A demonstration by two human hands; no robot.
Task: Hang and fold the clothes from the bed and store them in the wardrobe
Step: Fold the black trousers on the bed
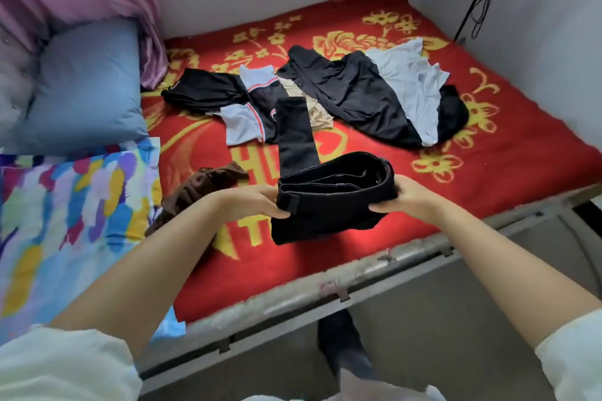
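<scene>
Trousers [335, 192] black, half-folded, above bed [488, 172] near edge | gripped by left hand [260, 202] and right hand [404, 197] at opposite ends | judged soft, thick, light; best held by folded ends.

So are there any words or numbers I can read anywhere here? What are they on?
"HU": big yellow letters on the red blanket, cut off by the black trousers.
More yellow letters lower down, between the arms: mostly hidden, cannot be read.
Red mark on the dark jersey: partly covered, too small to read.
Nothing else has writing. The left hand and right hand grip the trousers.
</scene>
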